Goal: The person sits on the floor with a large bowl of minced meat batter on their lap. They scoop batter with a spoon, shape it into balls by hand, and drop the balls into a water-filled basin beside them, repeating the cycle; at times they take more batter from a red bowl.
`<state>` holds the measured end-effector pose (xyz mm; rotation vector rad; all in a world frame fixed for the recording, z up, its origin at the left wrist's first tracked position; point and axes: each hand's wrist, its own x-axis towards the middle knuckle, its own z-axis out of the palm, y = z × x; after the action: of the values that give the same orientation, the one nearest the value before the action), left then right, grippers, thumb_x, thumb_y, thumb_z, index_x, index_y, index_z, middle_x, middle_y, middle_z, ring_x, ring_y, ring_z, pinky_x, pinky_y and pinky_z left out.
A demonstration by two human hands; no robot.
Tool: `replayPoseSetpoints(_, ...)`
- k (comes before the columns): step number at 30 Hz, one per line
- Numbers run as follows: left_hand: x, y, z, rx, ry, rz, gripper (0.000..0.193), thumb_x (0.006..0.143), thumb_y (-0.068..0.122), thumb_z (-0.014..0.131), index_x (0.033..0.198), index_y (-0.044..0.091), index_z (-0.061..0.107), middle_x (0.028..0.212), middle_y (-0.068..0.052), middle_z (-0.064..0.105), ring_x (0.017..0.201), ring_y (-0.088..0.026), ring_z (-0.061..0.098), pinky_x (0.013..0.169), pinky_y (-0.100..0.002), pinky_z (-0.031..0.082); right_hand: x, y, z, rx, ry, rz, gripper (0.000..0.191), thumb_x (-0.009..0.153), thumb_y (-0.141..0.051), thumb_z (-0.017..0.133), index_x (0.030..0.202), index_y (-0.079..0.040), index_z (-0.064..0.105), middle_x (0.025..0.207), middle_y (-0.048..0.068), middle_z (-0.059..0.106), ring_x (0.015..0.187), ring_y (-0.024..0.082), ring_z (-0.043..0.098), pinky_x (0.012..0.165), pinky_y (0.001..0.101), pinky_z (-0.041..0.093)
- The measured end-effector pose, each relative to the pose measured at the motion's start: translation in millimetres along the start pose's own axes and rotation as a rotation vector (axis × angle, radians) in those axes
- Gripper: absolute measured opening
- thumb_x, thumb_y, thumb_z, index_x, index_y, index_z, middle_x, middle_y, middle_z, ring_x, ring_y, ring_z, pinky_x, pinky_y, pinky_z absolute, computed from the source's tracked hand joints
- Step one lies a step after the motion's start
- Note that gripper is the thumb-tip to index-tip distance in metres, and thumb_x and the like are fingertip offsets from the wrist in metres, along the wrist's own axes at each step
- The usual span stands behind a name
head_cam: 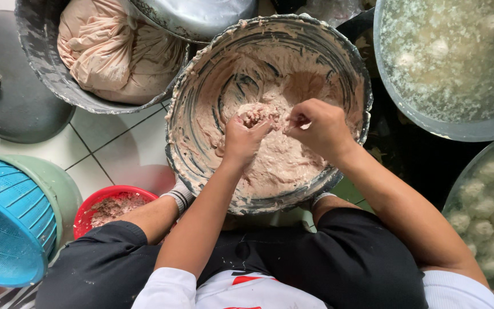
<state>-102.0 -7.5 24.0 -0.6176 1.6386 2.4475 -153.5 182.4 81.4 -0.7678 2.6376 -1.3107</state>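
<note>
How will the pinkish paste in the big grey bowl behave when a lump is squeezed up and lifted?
The pinkish paste probably stays soft and sticky: it smears the grey bowl walls in streaks. The lump at the left hand likely sags, clinging to the fingers. The right hand looks coated too.
</note>
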Motion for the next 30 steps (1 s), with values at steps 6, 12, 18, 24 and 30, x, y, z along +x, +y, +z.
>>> replayPoseSetpoints(6,4,-13,-17,-0.006,0.02,0.004,0.026,0.088,-0.003,0.075,0.112,-0.003,0.066,0.105,-0.007,0.074,0.095,-0.015,0.071,0.087,-0.03,0.059,8,18,-14,-0.112,-0.023,0.076,0.021,0.085,-0.001,0.08,0.105,-0.004,0.075,0.096,0.01,0.073,0.084,0.02,0.074,0.077,0.0296,0.06)
replayPoseSetpoints(12,5,-24,-19,-0.032,0.068,0.026,0.029,0.088,-0.005,0.073,0.115,-0.004,0.062,0.11,-0.009,0.071,0.1,-0.017,0.072,0.095,-0.033,0.059,19,26,-22,-0.118,-0.06,0.042,0.044,0.082,0.004,0.074,0.125,-0.004,0.072,0.136,0.022,0.064,0.104,0.027,0.073,0.086,0.0319,0.06)
replayPoseSetpoints(18,7,-23,-17,-0.039,0.047,0.039,0.029,0.089,-0.004,0.072,0.116,-0.003,0.061,0.109,-0.008,0.071,0.098,-0.015,0.071,0.093,-0.031,0.059,17,10,-4,0.121,-0.158,0.129,0.03,0.087,-0.005,0.079,0.117,-0.005,0.073,0.119,0.014,0.074,0.099,0.018,0.075,0.086,0.0306,0.059)
replayPoseSetpoints(24,3,-11,-12,-0.184,-0.117,-0.063,0.02,0.092,-0.001,0.07,0.112,-0.003,0.068,0.102,-0.008,0.075,0.09,-0.014,0.072,0.082,-0.029,0.059,13,0,11,0.183,-0.2,0.298,0.023,0.085,-0.007,0.081,0.106,-0.003,0.075,0.087,0.006,0.077,0.08,0.01,0.072,0.074,0.0259,0.059)
replayPoseSetpoints(30,3,-7,-16,-0.092,-0.1,-0.124,0.018,0.092,0.001,0.072,0.11,0.0,0.069,0.097,-0.005,0.075,0.082,-0.01,0.068,0.071,-0.026,0.055,17,1,7,0.094,-0.176,0.328,0.02,0.077,-0.006,0.083,0.094,-0.001,0.073,0.077,0.006,0.074,0.071,0.007,0.067,0.067,0.0249,0.056)
